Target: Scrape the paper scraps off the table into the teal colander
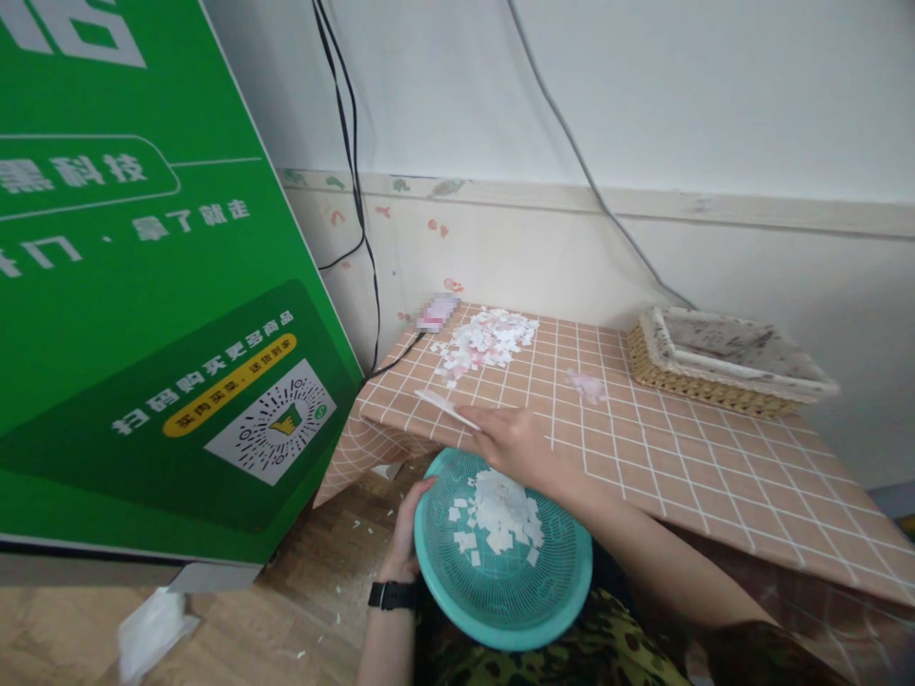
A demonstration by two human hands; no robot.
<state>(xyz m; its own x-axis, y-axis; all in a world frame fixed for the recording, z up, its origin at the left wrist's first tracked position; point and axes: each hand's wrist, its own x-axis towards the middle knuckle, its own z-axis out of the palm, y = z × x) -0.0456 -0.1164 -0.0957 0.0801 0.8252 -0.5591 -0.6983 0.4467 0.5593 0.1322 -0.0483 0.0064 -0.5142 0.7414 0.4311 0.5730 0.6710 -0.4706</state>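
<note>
My left hand [410, 522] grips the left rim of a teal plastic colander [504, 624], held just below the table's front edge. Inside the colander lies a heap of small white paper pieces [500, 510]. Over its far rim, my right hand [511, 440] is closed on a thin, flat white strip [444, 408] that points left across the table edge. Beyond that strip, white and pinkish paper scraps [490, 338] are spread in a pile on the tabletop. A smaller pink patch of scraps [587, 385] lies to the right.
A checked brown cloth covers the table [686, 467]. Toward the wall stands a lined wicker basket [721, 381]. A blurred pinkish object [437, 312] sits at the far left corner, near a black cable [375, 314]. A green cabinet [143, 333] rises at left, with a white bag [155, 631] on the floor.
</note>
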